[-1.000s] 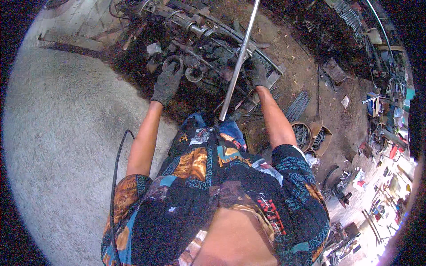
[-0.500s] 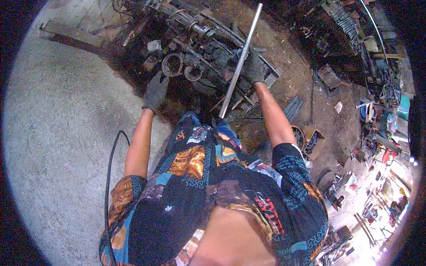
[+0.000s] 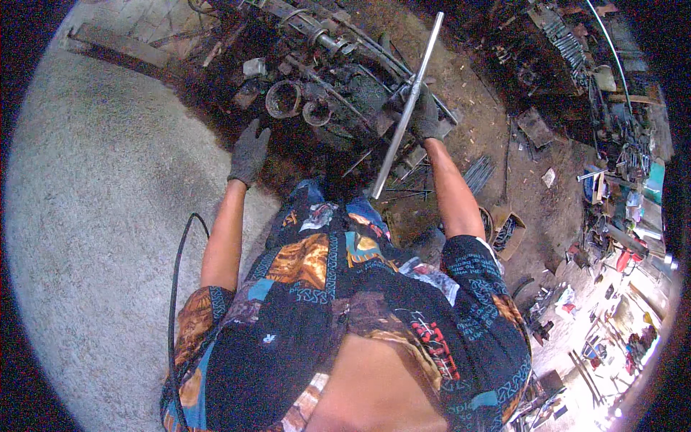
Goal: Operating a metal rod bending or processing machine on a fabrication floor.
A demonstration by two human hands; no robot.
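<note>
My left hand (image 3: 249,155), in a dark grey work glove, is beside the near left side of a greasy machine (image 3: 317,79). Its thumb and fingers are apart, and nothing shows in them. Two round cup-like metal openings, a larger one (image 3: 283,99) and a smaller one (image 3: 317,113), lie just beyond it on the machine. At the machine's right end, my gloved right hand (image 3: 426,119) grips a long, shiny metal rod (image 3: 398,140) near its middle. The rod slants from upper right to lower left, above the machine. Some of the right hand's fingers are hidden in shadow.
A dark steel beam (image 3: 122,59) lies at the far left. A black cable (image 3: 177,288) hangs by my left arm. Thin rods (image 3: 479,173) and a cardboard box of metal pieces (image 3: 509,234) are on the floor at right, with cluttered tools and scrap beyond.
My right hand has shifted right with the metal rod. My left hand has drawn back slightly from the machine, its fingers parting.
</note>
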